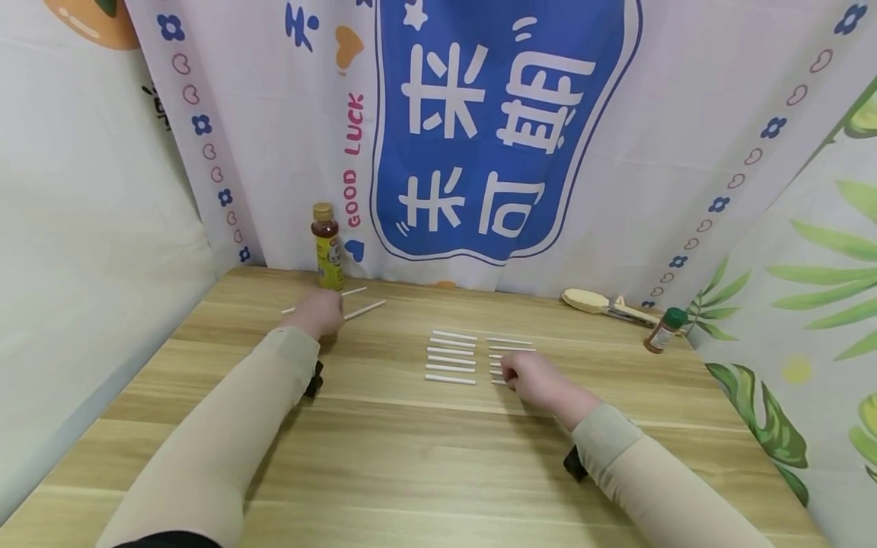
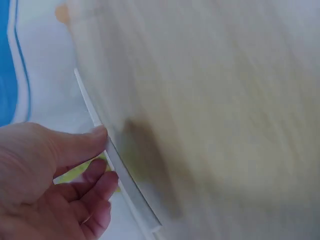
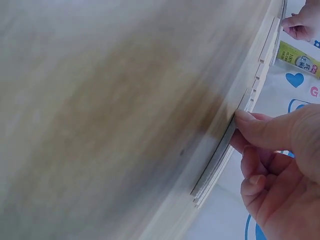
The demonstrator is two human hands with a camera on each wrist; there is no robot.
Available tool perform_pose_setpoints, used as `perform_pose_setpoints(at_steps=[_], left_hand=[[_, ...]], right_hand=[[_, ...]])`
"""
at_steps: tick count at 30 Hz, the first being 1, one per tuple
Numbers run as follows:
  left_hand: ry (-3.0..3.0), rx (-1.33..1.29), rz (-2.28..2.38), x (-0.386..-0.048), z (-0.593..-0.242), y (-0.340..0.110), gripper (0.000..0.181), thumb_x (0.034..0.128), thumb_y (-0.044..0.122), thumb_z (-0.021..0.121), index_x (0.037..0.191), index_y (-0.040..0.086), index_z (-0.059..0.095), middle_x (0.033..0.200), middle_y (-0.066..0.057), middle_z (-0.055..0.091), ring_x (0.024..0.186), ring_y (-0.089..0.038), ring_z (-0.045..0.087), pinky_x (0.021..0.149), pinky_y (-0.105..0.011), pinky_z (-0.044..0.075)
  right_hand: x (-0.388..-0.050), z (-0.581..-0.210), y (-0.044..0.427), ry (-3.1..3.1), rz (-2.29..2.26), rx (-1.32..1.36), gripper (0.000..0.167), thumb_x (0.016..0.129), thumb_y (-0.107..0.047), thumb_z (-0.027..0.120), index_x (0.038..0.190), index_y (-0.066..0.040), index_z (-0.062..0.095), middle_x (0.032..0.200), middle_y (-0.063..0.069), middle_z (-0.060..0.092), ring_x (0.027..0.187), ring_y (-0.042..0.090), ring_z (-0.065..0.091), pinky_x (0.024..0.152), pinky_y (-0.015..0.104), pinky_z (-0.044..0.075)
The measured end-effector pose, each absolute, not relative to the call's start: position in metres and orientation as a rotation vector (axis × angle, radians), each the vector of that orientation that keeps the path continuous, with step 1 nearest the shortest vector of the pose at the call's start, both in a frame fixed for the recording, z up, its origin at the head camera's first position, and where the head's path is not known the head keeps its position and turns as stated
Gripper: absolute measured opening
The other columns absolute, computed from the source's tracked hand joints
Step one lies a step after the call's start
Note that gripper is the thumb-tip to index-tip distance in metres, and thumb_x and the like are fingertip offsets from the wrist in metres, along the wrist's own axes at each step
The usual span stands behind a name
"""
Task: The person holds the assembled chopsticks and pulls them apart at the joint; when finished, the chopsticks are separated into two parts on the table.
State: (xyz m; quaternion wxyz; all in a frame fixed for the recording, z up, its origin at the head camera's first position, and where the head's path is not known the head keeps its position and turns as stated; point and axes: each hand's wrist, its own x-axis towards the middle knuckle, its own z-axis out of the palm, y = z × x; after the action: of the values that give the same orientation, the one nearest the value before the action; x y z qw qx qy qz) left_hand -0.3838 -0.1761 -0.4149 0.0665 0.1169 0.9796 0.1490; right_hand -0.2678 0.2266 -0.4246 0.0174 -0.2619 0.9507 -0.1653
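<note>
On the wooden table, my left hand (image 1: 319, 312) is at the back left, in front of a bottle with a yellow label (image 1: 329, 259). Its thumb and fingertips pinch a thin white stick (image 2: 134, 190). Two white sticks show around that hand in the head view, one running behind it. My right hand (image 1: 541, 383) is at the lower part of the right column of white sticks (image 1: 511, 349), covering some ends. Thumb and forefinger pinch a white stick (image 3: 216, 161) low at the table. Beside that column lies a left column of several parallel white sticks (image 1: 450, 370).
Toward the back right lie tongs with cream-coloured ends (image 1: 585, 300) and a small green-capped jar (image 1: 664, 331). A printed cloth (image 1: 438, 270) hangs along the table's back edge. Bare wood (image 1: 411, 464) extends between the forearms.
</note>
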Motion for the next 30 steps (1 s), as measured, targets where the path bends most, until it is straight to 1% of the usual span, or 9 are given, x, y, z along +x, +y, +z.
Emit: perform_pose_setpoints(at_steps=[5, 11, 15, 17, 19, 21, 25, 27, 30], left_hand=[[2.847, 0.473, 0.638, -0.371, -0.402, -0.14, 0.008, 0.0946, 0.008, 0.056, 0.093, 0.002, 0.06, 0.084, -0.011, 0.059, 0.079, -0.027, 0.057, 0.071, -0.042, 0.049], [2.753, 0.666, 0.727, -0.348, -0.39, -0.087, 0.004, 0.0936, 0.006, 0.059, 0.089, 0.006, 0.06, 0.081, -0.007, 0.059, 0.074, -0.021, 0.056, 0.065, -0.035, 0.049], [2.712, 0.804, 0.743, -0.331, -0.388, -0.053, 0.008, 0.0912, 0.002, 0.059, 0.086, 0.007, 0.059, 0.078, -0.004, 0.058, 0.072, -0.019, 0.055, 0.065, -0.032, 0.047], [2.704, 0.888, 0.732, -0.321, -0.386, -0.038, 0.009, 0.0909, 0.002, 0.06, 0.085, 0.009, 0.058, 0.078, -0.002, 0.058, 0.072, -0.017, 0.054, 0.066, -0.032, 0.046], [2.704, 0.97, 0.713, -0.311, -0.383, -0.026, 0.011, 0.091, 0.002, 0.06, 0.084, 0.01, 0.058, 0.077, -0.001, 0.057, 0.071, -0.016, 0.054, 0.066, -0.031, 0.046], [2.695, 1.029, 0.694, -0.302, -0.38, -0.016, 0.011, 0.0923, 0.005, 0.062, 0.084, 0.011, 0.058, 0.077, 0.0, 0.057, 0.071, -0.015, 0.054, 0.066, -0.031, 0.046], [2.681, 1.094, 0.67, -0.291, -0.378, -0.006, 0.011, 0.0935, 0.007, 0.063, 0.085, 0.012, 0.058, 0.078, 0.003, 0.058, 0.071, -0.013, 0.054, 0.066, -0.03, 0.046], [2.674, 1.112, 0.682, -0.288, -0.378, -0.003, 0.012, 0.0935, 0.006, 0.063, 0.085, 0.012, 0.057, 0.077, 0.003, 0.057, 0.071, -0.012, 0.054, 0.066, -0.029, 0.045], [2.66, 1.126, 0.732, -0.285, -0.38, -0.001, 0.014, 0.0936, 0.003, 0.062, 0.084, 0.012, 0.056, 0.076, 0.003, 0.057, 0.07, -0.011, 0.053, 0.065, -0.029, 0.045]], right_hand=[[-0.266, -0.425, 0.228, 2.979, -0.528, -0.78, 0.025, 0.079, 0.01, 0.071, 0.072, -0.009, 0.057, 0.07, -0.002, 0.051, 0.066, 0.014, 0.047, 0.062, 0.032, 0.043], [-0.265, -0.417, 0.218, 3.107, -0.636, -0.843, 0.023, 0.084, -0.002, 0.075, 0.075, -0.013, 0.058, 0.076, -0.004, 0.053, 0.072, 0.014, 0.05, 0.066, 0.033, 0.045], [-0.264, -0.405, 0.206, 3.206, -0.734, -1.038, 0.017, 0.083, -0.006, 0.079, 0.089, -0.009, 0.063, 0.088, 0.002, 0.059, 0.086, 0.021, 0.056, 0.077, 0.038, 0.049], [-0.264, -0.401, 0.201, 3.217, -0.734, -1.143, 0.022, 0.083, -0.008, 0.08, 0.099, -0.005, 0.065, 0.096, 0.006, 0.061, 0.093, 0.025, 0.057, 0.082, 0.04, 0.048], [-0.263, -0.399, 0.197, 3.212, -0.691, -1.22, 0.027, 0.083, -0.01, 0.081, 0.105, -0.003, 0.066, 0.098, 0.007, 0.062, 0.095, 0.026, 0.057, 0.084, 0.041, 0.047], [-0.261, -0.399, 0.194, 3.198, -0.649, -1.27, 0.025, 0.083, -0.011, 0.081, 0.102, -0.004, 0.068, 0.095, 0.005, 0.062, 0.092, 0.024, 0.057, 0.082, 0.039, 0.047], [-0.255, -0.402, 0.19, 3.17, -0.652, -1.282, 0.01, 0.084, -0.006, 0.078, 0.088, -0.007, 0.069, 0.084, 0.0, 0.061, 0.081, 0.019, 0.055, 0.074, 0.035, 0.047], [-0.253, -0.404, 0.19, 3.158, -0.677, -1.269, 0.009, 0.084, -0.005, 0.077, 0.084, -0.008, 0.069, 0.082, -0.002, 0.06, 0.079, 0.018, 0.055, 0.073, 0.035, 0.047], [-0.251, -0.405, 0.19, 3.146, -0.688, -1.232, 0.009, 0.085, -0.007, 0.077, 0.084, -0.009, 0.068, 0.082, -0.003, 0.06, 0.08, 0.017, 0.054, 0.073, 0.034, 0.047]])
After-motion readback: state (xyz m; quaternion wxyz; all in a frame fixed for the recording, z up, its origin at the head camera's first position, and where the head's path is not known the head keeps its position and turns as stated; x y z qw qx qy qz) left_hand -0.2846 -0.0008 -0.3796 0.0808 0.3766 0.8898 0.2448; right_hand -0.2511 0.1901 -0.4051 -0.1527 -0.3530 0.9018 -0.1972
